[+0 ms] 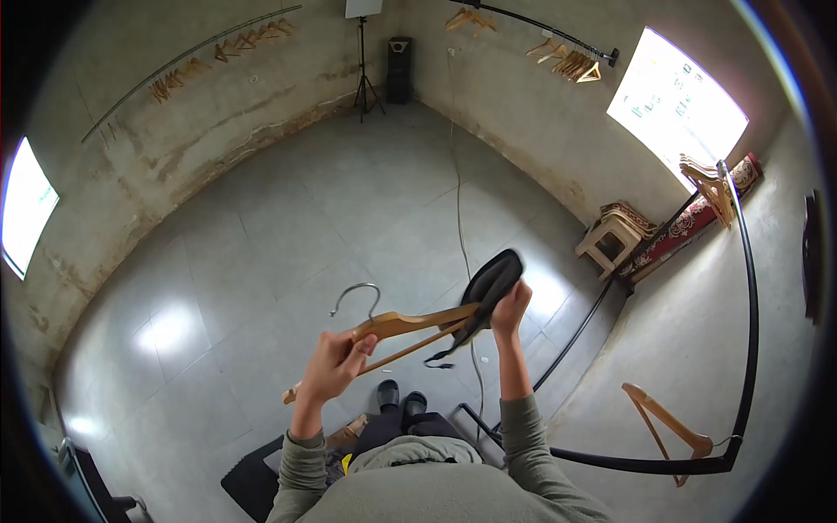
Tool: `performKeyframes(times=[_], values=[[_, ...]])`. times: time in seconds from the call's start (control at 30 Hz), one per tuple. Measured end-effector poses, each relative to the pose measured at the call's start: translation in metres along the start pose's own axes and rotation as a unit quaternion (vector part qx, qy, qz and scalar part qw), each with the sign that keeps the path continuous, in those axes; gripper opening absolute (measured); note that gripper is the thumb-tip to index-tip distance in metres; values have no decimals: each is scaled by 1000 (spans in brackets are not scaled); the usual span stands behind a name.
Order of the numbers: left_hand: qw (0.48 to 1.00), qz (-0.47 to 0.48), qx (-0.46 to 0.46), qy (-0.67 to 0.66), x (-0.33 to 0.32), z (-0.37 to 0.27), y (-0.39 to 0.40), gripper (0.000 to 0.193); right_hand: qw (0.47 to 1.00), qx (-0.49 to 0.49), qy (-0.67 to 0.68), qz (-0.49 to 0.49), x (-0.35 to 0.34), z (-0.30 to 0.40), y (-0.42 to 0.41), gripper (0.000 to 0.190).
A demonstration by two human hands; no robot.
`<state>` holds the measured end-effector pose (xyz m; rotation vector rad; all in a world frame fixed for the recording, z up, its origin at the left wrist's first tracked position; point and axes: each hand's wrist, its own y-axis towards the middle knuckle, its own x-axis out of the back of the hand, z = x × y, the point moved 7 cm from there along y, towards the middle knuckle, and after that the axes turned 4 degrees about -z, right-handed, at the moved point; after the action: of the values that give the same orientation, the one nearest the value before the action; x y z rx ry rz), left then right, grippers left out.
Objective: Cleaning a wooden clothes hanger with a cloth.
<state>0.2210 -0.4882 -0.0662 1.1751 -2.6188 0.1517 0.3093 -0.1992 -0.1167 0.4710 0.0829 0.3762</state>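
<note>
A wooden clothes hanger with a metal hook is held up in front of me, tilted, its right end higher. My left hand grips it near the neck, just below the hook. My right hand is closed on a dark cloth item with thin ties hanging from its lower end; its exact kind is unclear. The hanger's right end reaches into or behind this cloth, and its tip is hidden there.
A black metal clothes rail curves along the right, bearing a wooden hanger at its near corner. Stacked stools stand by a rolled red carpet. A cable crosses the tiled floor. A black case-like object lies at lower left.
</note>
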Motion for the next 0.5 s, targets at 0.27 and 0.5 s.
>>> performKeyframes(times=[0.27,0.5], values=[[989,-74,60,-113,30,30,10,54,818,-232,520,-83,14,-54,31,31],[980,-82,78,-162,16,32,25,59,782,-255,568,-32,-12,-20,-14,40]])
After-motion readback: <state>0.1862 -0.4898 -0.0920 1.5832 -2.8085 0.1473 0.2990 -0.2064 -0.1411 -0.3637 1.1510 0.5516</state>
